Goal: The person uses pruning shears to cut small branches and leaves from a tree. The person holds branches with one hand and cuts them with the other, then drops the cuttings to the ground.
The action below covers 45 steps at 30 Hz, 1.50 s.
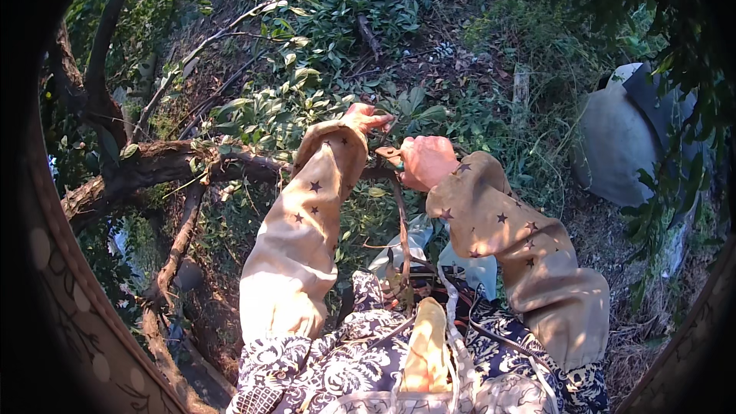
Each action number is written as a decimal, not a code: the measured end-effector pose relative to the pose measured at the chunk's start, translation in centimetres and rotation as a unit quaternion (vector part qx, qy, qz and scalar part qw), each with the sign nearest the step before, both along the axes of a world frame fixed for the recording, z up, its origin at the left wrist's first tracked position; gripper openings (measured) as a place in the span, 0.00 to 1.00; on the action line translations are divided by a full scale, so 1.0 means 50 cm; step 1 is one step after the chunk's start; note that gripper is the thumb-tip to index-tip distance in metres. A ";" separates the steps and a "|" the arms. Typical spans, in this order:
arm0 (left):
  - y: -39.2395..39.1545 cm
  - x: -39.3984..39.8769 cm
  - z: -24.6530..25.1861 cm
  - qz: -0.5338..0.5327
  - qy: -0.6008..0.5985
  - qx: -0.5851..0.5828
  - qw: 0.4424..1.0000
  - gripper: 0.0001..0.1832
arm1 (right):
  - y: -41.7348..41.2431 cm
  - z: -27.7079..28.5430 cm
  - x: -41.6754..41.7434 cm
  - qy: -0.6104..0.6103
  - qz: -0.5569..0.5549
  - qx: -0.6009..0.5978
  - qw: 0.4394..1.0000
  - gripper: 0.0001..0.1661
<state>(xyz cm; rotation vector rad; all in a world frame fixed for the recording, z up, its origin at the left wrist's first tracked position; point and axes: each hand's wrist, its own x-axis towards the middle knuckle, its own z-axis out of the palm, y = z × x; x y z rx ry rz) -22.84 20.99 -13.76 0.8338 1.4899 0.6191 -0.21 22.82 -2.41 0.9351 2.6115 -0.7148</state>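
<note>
My left hand [368, 118] is at the middle of the view, its fingers pinched around the stem of a leafy shoot [415, 104]. Just to its right, my right hand [428, 162] is closed in a fist around pruning shears [389, 153]. Their rusty blade end points toward the shoot's lower stem, and a bit of green handle shows beside the fingers. Whether the blades touch the stem I cannot tell. Below both hands runs a thick tree limb [247, 165], partly covered by my left sleeve. A thin branch [402, 224] hangs down between my forearms.
Dark trunks [103, 80] rise at the left, with a bare crooked branch [172, 253] below. A long leafy branch [213, 40] slants across the upper left. Undergrowth [374, 6] covers the ground ahead. A large pale grey object [618, 138] stands at the right behind overhanging leaves [681, 184].
</note>
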 end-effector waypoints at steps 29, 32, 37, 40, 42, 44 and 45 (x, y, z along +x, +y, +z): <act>-0.157 0.075 0.119 -0.057 0.352 -0.001 0.934 0.17 | -0.085 -0.071 0.058 0.175 -0.223 -0.218 0.934 0.34; -0.201 0.104 0.101 -0.097 0.428 0.106 0.892 0.13 | -0.104 -0.053 0.059 0.095 -0.227 -0.198 0.949 0.36; -0.231 0.160 0.112 -0.102 0.486 0.111 0.861 0.13 | -0.110 -0.049 0.097 0.058 -0.320 -0.302 0.896 0.40; -0.234 0.171 0.106 -0.057 0.481 0.122 0.866 0.14 | -0.112 -0.052 0.132 0.087 -0.291 -0.318 0.898 0.40; -0.233 0.171 0.092 0.005 0.467 0.149 0.872 0.14 | -0.123 -0.057 0.144 0.149 -0.271 -0.300 0.902 0.39; -0.225 0.168 0.070 0.019 0.459 0.153 0.875 0.16 | -0.123 -0.070 0.153 0.140 -0.283 -0.334 0.888 0.39; -0.222 0.168 0.060 0.025 0.455 0.143 0.879 0.16 | -0.123 -0.075 0.155 0.135 -0.288 -0.351 0.881 0.39</act>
